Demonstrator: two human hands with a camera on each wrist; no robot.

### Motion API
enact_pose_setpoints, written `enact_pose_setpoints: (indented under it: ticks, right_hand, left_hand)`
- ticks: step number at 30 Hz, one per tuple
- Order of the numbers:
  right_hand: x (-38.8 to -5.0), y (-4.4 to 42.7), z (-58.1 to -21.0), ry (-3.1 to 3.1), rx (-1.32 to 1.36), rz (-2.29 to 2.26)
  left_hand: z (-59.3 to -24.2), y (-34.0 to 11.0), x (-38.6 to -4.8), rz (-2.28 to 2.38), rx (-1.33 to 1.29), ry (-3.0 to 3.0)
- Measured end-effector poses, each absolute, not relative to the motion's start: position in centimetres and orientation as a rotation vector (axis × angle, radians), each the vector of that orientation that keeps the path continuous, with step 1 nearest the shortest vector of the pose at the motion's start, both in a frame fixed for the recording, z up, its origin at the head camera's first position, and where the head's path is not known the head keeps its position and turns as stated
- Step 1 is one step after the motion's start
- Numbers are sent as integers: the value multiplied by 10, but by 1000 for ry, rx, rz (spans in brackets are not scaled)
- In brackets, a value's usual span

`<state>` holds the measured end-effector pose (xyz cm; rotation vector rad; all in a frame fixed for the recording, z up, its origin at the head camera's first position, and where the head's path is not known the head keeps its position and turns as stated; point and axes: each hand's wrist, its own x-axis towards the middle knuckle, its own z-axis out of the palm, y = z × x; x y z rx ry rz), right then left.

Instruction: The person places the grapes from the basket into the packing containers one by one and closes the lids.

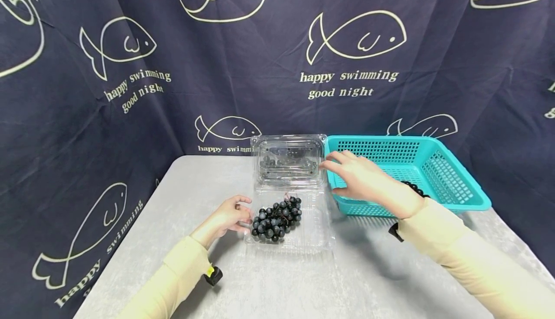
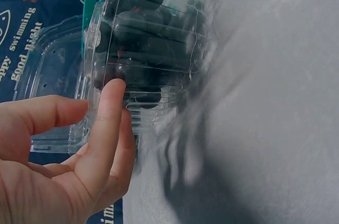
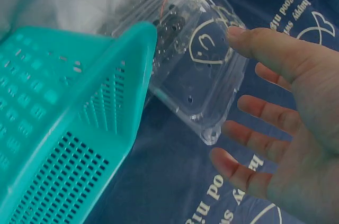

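Observation:
A bunch of dark grapes [image 1: 277,219] lies in the base of a clear plastic clamshell box [image 1: 318,225]. Its hinged lid [image 1: 288,140] stands raised at the back. My left hand [image 1: 230,217] is at the box's left side; in the left wrist view the index fingertip [image 2: 114,87] touches or nearly touches the clear wall, with the thumb apart from the other fingers. Over the left end of the teal basket, my right hand [image 1: 362,178] hovers beside the lid. Its fingers are spread and hold nothing in the right wrist view.
The teal perforated basket [image 1: 464,207] stands on the right of the grey table [image 1: 208,179], with more dark grapes [image 1: 414,187] partly hidden behind the right forearm. A dark blue curtain [image 1: 269,68] with fish drawings hangs behind the table and at both sides.

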<state>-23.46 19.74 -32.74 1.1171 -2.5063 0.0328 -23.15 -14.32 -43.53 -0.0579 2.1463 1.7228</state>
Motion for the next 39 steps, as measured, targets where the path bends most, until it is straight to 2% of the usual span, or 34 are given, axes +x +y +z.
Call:
enact_pose_setpoints:
  ticks: [24, 39]
  right_hand:
    - [-236, 252, -326, -2533, 974, 55]
    - [-238, 288, -332, -2659, 742, 45]
  left_hand:
    - [-439, -143, -228, 1745, -62, 2134]
    - [-435, -142, -231, 1760, -74, 2130]
